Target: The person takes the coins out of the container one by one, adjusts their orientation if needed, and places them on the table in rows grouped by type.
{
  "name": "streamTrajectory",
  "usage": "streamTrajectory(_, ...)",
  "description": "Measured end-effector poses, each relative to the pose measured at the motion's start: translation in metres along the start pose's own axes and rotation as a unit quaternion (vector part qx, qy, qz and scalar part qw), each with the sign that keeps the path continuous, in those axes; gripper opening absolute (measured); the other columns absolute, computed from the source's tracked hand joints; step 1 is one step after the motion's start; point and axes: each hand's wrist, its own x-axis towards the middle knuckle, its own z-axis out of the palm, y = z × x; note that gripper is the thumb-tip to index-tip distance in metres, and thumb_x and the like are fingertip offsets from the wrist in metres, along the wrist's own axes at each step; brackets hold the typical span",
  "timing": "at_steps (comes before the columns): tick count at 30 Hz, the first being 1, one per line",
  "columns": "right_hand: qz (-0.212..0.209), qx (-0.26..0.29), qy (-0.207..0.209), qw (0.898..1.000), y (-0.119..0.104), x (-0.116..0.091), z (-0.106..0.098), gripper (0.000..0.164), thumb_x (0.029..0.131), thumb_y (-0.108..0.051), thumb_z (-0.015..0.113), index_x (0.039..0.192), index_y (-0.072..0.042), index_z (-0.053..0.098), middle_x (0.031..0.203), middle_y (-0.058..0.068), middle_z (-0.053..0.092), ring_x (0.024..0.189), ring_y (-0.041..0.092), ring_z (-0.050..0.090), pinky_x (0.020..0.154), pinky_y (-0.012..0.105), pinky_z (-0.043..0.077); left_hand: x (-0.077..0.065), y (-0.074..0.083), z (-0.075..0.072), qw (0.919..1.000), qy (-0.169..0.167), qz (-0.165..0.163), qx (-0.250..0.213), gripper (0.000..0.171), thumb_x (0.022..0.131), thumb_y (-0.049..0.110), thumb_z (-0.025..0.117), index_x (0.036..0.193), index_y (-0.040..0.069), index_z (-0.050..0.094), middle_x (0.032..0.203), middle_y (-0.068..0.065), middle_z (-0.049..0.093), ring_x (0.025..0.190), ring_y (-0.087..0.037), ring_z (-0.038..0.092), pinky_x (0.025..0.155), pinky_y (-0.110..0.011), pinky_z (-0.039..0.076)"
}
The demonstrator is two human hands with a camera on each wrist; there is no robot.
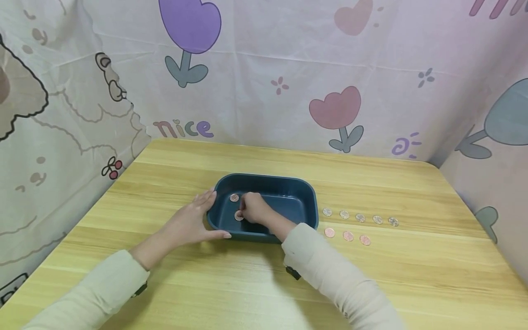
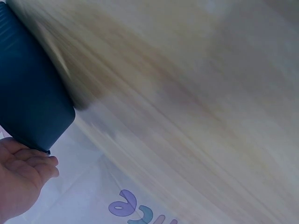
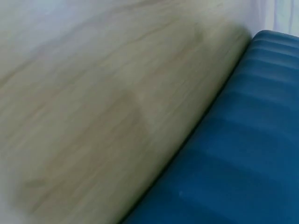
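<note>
A dark blue rectangular container (image 1: pixel 307 192) stands on the wooden table. My left hand (image 1: pixel 187 220) rests against its left end, fingers along the left side and thumb stretched along the front. In the left wrist view, the left fingertips (image 2: pixel 44 163) touch the container's rim. Inside, my right hand (image 1: pixel 255 208) reaches down with curled fingers, pinching the edge of a coin (image 1: pixel 238 216) at the floor of the container. Another copper-coloured coin (image 1: pixel 234 197) lies just behind it. In the right wrist view, only the container's outer wall (image 3: pixel 233 154) and table show; the hand is out of sight.
Right of the container, several silver coins (image 1: pixel 360 218) lie in a row on the table (image 1: pixel 231 284). Nearer me is a row of three copper coins (image 1: pixel 348 236). A printed cloth (image 1: pixel 255 114) hangs behind and at both sides of the table.
</note>
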Motion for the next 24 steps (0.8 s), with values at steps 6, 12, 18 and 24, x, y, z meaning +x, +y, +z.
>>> streamTrajectory(6,-0.013,0.063,0.002,0.998,0.005,-0.013,-0.009,0.018,0.09,-0.001,0.054,0.074,0.001,0.061,0.064,0.007,0.059,0.053,0.008,0.051,0.051,0.017,0.043,0.0,0.0,0.0,1.0,-0.001,-0.002,-0.001,0.107,0.067,0.065,0.068,0.139,-0.007,0.035,0.149,-0.023,0.028,0.133,-0.047,0.031,0.105,-0.056,0.033)
streamTrajectory(12,0.003,0.133,0.01,0.991,0.011,-0.027,-0.022,0.015,0.091,-0.006,0.056,0.079,0.002,0.061,0.065,0.011,0.062,0.048,0.009,0.051,0.048,0.019,0.046,-0.001,0.0,0.0,1.0,-0.002,-0.005,0.001,0.109,0.066,0.068,0.067,0.139,-0.006,0.035,0.149,-0.023,0.028,0.133,-0.047,0.031,0.105,-0.056,0.033)
streamTrajectory(18,-0.002,0.165,0.03,0.986,0.02,-0.041,-0.039,0.015,0.091,-0.008,0.057,0.081,0.001,0.062,0.069,0.019,0.064,0.047,0.013,0.051,0.049,0.021,0.045,-0.001,-0.001,0.001,0.9999,-0.003,-0.011,0.002,0.11,0.065,0.069,0.067,0.14,-0.006,0.035,0.149,-0.022,0.028,0.133,-0.046,0.031,0.105,-0.056,0.033)
streamTrajectory(24,0.012,0.189,0.042,0.981,0.028,-0.056,-0.057,0.014,0.092,-0.011,0.057,0.084,0.0,0.062,0.07,0.022,0.063,0.06,0.038,0.057,0.053,0.021,0.046,-0.001,0.0,0.001,0.9999,-0.002,-0.01,0.004,0.11,0.065,0.068,0.068,0.14,-0.006,0.035,0.149,-0.022,0.028,0.132,-0.047,0.032,0.104,-0.057,0.034)
